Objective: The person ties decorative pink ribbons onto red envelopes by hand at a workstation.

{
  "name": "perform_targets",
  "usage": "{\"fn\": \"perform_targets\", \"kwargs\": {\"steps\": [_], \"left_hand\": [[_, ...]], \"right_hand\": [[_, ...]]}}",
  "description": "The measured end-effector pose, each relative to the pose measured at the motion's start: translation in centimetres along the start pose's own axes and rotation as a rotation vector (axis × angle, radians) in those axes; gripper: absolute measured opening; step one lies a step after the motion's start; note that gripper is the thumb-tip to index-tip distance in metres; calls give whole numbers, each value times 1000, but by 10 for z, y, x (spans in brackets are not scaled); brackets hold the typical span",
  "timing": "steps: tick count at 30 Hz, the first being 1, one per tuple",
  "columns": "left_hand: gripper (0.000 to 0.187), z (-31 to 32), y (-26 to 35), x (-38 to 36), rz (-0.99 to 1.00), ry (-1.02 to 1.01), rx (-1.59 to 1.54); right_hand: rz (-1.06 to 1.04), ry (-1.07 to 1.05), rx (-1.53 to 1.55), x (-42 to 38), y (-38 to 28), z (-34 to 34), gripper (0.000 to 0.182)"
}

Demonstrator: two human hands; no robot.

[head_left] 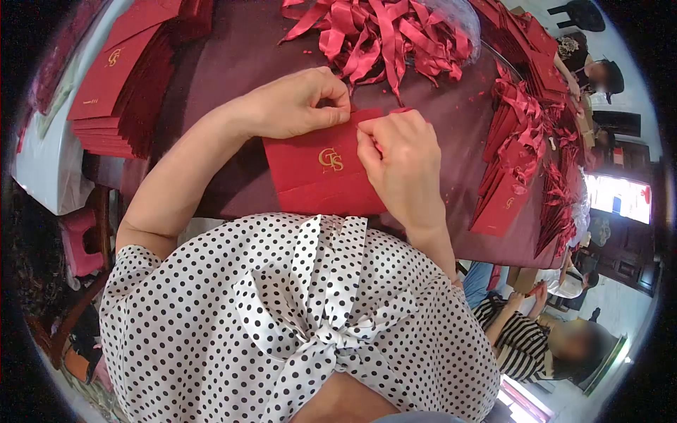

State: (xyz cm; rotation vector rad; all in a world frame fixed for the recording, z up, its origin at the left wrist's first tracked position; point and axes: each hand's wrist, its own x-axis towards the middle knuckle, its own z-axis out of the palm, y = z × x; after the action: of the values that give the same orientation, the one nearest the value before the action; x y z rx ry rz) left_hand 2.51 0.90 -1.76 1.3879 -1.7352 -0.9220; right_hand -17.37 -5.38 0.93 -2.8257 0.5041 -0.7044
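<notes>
A flat red paper bag (317, 173) with a gold logo lies on the dark red tablecloth (233, 63) right in front of me. My left hand (296, 104) pinches the bag's top edge near its left corner. My right hand (395, 158) pinches the same top edge just to the right, its fingers curled over the paper. A small bit of red ribbon shows between the two hands at the edge.
A heap of loose red ribbons (384, 35) lies at the far middle of the table. Stacked red bags (116, 77) sit at the left, more bags with ribbons (518, 155) along the right edge. Other people (536, 331) sit at the right.
</notes>
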Motion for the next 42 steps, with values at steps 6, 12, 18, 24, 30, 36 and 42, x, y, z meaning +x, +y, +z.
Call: {"fn": "perform_targets", "kwargs": {"steps": [6, 12, 18, 24, 30, 36, 42], "left_hand": [[19, 9, 4, 0, 38, 106, 186], [18, -2, 5, 0, 126, 65, -46], [16, -1, -1, 1, 61, -16, 140], [20, 7, -5, 9, 207, 72, 97], [18, 5, -7, 9, -1, -97, -279], [17, 8, -4, 7, -212, -99, -638], [17, 8, 4, 7, -202, -16, -595]], "right_hand": [[1, 63, -79, 3, -1, 10, 11], [290, -133, 603, 8, 18, -8, 19], [177, -125, 503, 6, 16, -8, 14], [148, -116, 546, 5, 16, -12, 13], [165, -140, 643, 4, 20, -10, 14], [171, -124, 670, 4, 19, -9, 16], [203, -48, 705, 2, 24, -8, 14]]}}
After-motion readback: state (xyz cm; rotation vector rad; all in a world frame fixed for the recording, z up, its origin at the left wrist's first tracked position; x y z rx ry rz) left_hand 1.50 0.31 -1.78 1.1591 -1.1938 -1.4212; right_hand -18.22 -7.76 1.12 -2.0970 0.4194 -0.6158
